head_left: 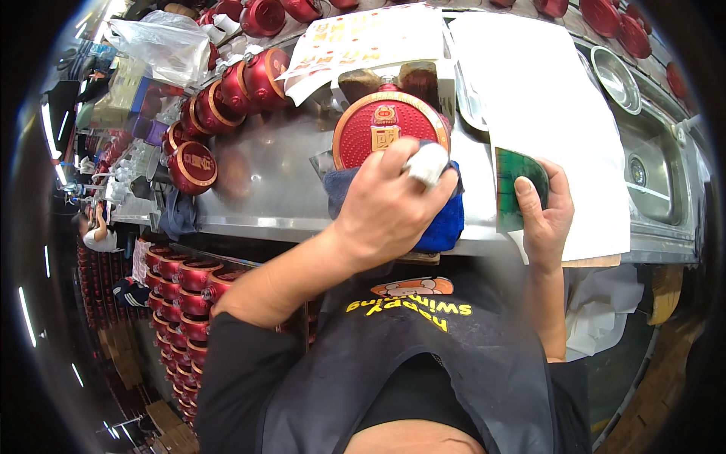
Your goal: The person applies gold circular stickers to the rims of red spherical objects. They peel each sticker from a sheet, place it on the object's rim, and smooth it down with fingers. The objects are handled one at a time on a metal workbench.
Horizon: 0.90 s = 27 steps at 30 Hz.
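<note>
A round red bottle with a gold rim and a gold emblem stands in front of me on the metal bench. My left hand is closed around a small white wad, held against or just over the bottle's lower front; which of the two I cannot tell. A blue cloth and a grey-blue cloth lie under the bottle and the hand. Off to the right, my right hand pinches a green, bendable sheet between thumb and fingers, over white paper.
Several similar red bottles line the bench's left side, and more are stacked below it. A printed sheet with red and gold marks lies behind. White paper covers the right side, beside a sink and a metal bowl.
</note>
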Tool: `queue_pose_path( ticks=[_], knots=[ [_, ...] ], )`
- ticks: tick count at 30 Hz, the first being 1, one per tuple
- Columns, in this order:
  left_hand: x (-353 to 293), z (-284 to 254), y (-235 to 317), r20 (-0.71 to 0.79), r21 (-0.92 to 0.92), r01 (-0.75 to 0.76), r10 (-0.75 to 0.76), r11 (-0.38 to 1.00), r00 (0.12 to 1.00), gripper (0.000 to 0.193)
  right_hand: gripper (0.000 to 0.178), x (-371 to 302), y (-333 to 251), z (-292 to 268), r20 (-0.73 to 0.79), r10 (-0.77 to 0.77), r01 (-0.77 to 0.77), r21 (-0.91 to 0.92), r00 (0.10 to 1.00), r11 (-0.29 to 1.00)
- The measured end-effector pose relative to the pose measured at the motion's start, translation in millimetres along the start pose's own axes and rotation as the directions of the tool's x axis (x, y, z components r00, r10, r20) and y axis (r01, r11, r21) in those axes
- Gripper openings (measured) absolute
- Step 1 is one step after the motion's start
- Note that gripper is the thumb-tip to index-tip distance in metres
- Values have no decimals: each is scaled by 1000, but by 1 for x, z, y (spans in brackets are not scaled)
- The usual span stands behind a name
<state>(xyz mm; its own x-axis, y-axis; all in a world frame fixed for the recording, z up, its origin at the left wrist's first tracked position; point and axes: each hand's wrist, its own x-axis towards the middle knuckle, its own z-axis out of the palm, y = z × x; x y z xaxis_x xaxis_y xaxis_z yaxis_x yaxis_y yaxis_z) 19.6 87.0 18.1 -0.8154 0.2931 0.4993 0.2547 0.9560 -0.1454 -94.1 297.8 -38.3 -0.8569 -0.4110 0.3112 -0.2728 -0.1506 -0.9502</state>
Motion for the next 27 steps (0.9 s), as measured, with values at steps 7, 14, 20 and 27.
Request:
queue_pose_path(
  ticks=[7, 14, 20, 27],
  knots=[
    [58, 8, -77, 55, -112, 200, -195, 973, 979, 9, 26, 6, 4, -8, -25, -4, 2, -42, 1000, 999],
    [-38, -36, -114, 94, -45, 749, -744, 661, 662, 25, 26, 8, 20, -9, -44, 47, -44, 69, 998, 997],
    [-43, 8, -95, 457, -663, 723, -660, 194, 596, 83, 25, 8, 23, -5, -29, 64, -62, 57, 998, 996],
    [-43, 5, -82, 595, -798, 477, -611, -370, 522, 105, 28, 9, 23, -22, -54, 53, -43, 165, 997, 985]
  ],
)
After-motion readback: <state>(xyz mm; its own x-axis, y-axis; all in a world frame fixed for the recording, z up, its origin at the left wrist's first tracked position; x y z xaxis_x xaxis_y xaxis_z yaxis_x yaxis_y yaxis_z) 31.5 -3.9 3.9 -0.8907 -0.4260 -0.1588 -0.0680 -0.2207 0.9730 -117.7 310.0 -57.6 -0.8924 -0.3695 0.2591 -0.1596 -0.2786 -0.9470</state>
